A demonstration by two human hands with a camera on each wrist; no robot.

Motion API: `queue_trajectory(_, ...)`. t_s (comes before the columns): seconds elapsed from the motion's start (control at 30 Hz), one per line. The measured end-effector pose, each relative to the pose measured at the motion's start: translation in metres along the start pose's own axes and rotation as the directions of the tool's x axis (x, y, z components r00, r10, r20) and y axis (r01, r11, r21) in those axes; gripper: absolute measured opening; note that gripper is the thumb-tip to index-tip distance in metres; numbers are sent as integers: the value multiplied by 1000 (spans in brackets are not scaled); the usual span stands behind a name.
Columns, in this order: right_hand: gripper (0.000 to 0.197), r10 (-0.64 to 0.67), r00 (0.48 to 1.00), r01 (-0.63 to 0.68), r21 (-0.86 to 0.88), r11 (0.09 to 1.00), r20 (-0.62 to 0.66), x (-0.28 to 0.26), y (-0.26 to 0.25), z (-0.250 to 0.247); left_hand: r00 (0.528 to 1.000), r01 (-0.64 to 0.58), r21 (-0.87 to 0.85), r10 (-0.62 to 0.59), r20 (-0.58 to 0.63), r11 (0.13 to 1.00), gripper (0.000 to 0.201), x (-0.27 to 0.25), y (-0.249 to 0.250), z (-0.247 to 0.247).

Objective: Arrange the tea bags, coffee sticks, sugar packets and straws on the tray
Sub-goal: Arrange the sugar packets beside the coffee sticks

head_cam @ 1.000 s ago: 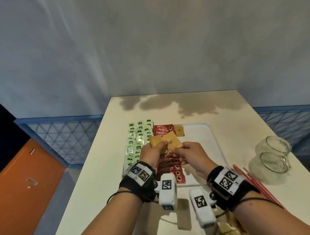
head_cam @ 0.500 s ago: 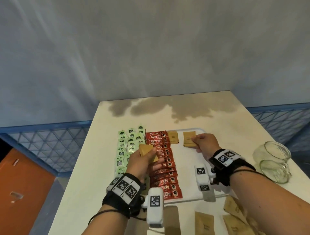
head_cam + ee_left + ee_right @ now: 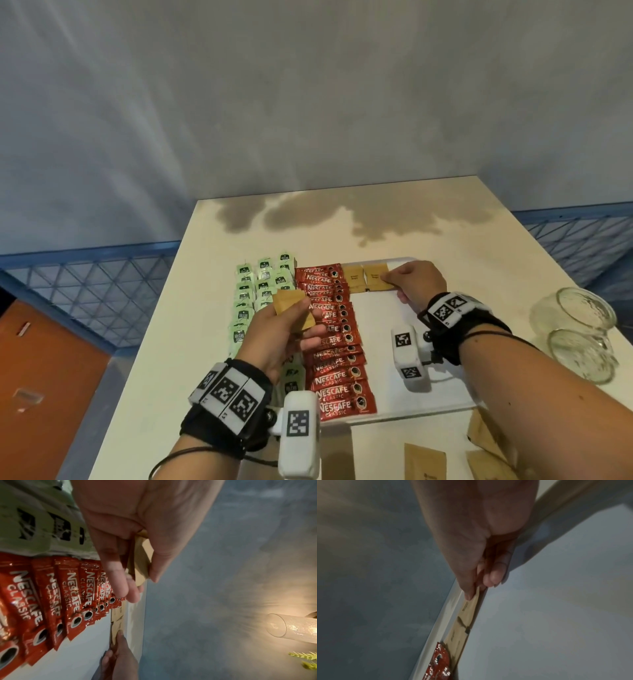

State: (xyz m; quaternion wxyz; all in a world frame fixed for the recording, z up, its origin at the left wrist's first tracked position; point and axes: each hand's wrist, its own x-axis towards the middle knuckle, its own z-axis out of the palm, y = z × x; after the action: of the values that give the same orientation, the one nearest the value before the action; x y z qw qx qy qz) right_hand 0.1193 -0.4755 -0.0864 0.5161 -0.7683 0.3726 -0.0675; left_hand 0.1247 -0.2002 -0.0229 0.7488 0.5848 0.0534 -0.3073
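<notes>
A: The right hand [image 3: 416,282] has carried its brown sugar packet [image 3: 376,279] up to the tray's far edge since a second ago, and it now lies next to the first packet [image 3: 354,279] there.

B: Thumb and fingers are still pinching that packet's right edge, as the right wrist view shows, packet flat on the white tray [image 3: 383,346].

A: And the left hand [image 3: 274,337]?

B: It holds a small stack of sugar packets [image 3: 293,306] in curled fingers, raised above the coffee sticks [image 3: 334,337].

A: Those red sticks run in an overlapping column down the tray, with green tea bags [image 3: 255,301] in rows on their left.

B: More brown packets [image 3: 424,460] wait on the tabletop [image 3: 171,342] at the near edge, and two glass jars [image 3: 575,332] lie on their sides at the right.
</notes>
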Motion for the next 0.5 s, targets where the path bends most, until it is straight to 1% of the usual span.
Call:
queue_trajectory(0.1,29,-29,999,26,-92,995,-27,-7,-3,2,1000,29,-5,-29,10,1000,24,-2,1,3)
queue_trajectory(0.17,30,-30,999,27,-113,993,-30,-8,-4,1,998,51,3,-51,22,999,24,-3,-1,8)
queue_trajectory(0.27,33,-31,999,28,-86,996,-26,-4,-2,0,997,60,-11,-60,40,998,27,-2,2,15)
queue_trajectory(0.37,39,-38,999,37,-71,997,-15,-2,-1,0,993,77,-93,-69,93,993,42,3,8,18)
queue_trajectory(0.43,40,-39,999,38,-80,996,-13,-3,0,0,988,106,-157,-86,127,982,45,2,9,17)
queue_trajectory(0.5,35,-23,1000,23,24,999,-1,-1,3,1,980,133,-194,-100,172,972,43,0,10,14)
